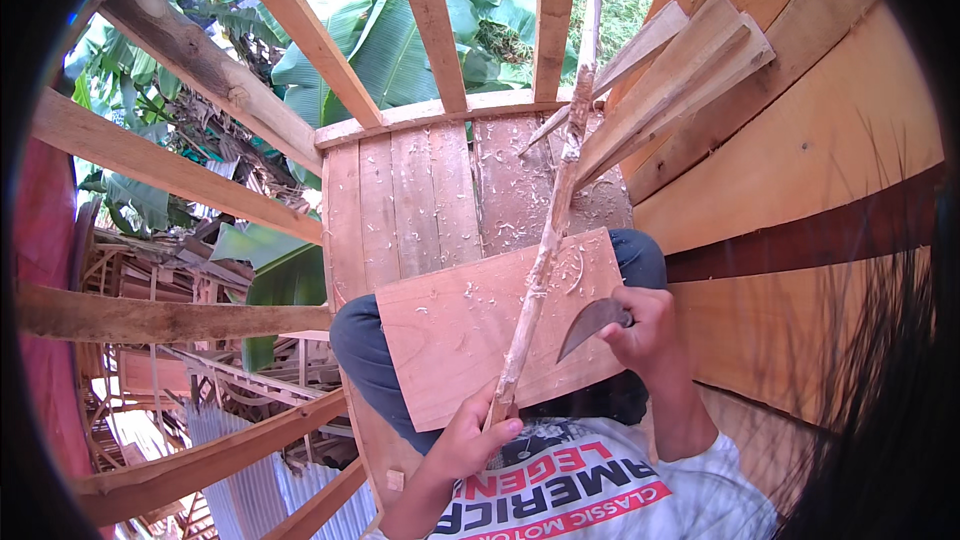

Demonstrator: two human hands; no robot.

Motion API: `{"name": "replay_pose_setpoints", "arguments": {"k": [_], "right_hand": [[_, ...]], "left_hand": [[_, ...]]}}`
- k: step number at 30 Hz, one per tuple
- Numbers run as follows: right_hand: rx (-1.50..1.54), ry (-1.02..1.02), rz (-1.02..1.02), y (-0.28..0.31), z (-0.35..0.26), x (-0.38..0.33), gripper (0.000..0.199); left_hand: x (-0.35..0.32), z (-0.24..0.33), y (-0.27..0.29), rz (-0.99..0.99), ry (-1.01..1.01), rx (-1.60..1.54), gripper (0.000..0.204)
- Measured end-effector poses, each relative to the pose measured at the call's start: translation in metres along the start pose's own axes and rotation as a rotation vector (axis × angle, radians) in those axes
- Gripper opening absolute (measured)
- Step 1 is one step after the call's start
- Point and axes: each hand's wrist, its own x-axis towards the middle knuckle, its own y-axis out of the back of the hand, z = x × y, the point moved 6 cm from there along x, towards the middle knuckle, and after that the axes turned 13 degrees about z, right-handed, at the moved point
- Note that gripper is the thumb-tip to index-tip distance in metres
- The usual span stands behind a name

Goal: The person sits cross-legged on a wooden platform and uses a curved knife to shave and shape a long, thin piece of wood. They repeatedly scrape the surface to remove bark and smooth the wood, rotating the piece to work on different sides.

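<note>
A long, partly peeled stick (552,230) slants up and away across a flat wooden board (430,330) on my lap. My left hand (478,437) is wrapped round the stick's near end, close to my shirt. In my right hand (645,328) is a knife (592,322) with a short, dark, curved blade. The blade is to the right of the stick, apart from it, over the board. Pale patches show along the stick where bark is off. Curled shavings (575,275) lie on the board. The knife's handle is mostly hidden by my fingers.
Shavings litter the plank floor (410,200) ahead. Split wood pieces (680,70) lean at the far right, beside a plank wall (790,180). Wooden railing slats (170,160) enclose the left and far sides, with banana leaves (390,50) beyond. A small wooden block (396,480) lies at lower left.
</note>
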Motion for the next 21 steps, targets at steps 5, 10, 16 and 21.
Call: {"name": "replay_pose_setpoints", "arguments": {"k": [5,10,16,21], "right_hand": [[0.018,0.066,-0.053,-0.025,-0.012,-0.014,0.068],[-0.080,0.128,0.046,-0.010,-0.006,-0.004,0.071],[-0.134,0.176,0.151,-0.002,-0.004,0.005,0.074],[-0.121,0.142,0.158,-0.006,-0.007,0.006,0.081]], "left_hand": [[0.003,0.014,-0.009,-0.067,-0.064,0.024,0.037],[0.000,0.010,-0.016,-0.140,-0.045,0.095,0.035],[-0.001,0.014,-0.028,-0.196,-0.029,-0.016,0.034],[-0.009,0.026,-0.030,-0.173,-0.019,-0.045,0.034]]}}
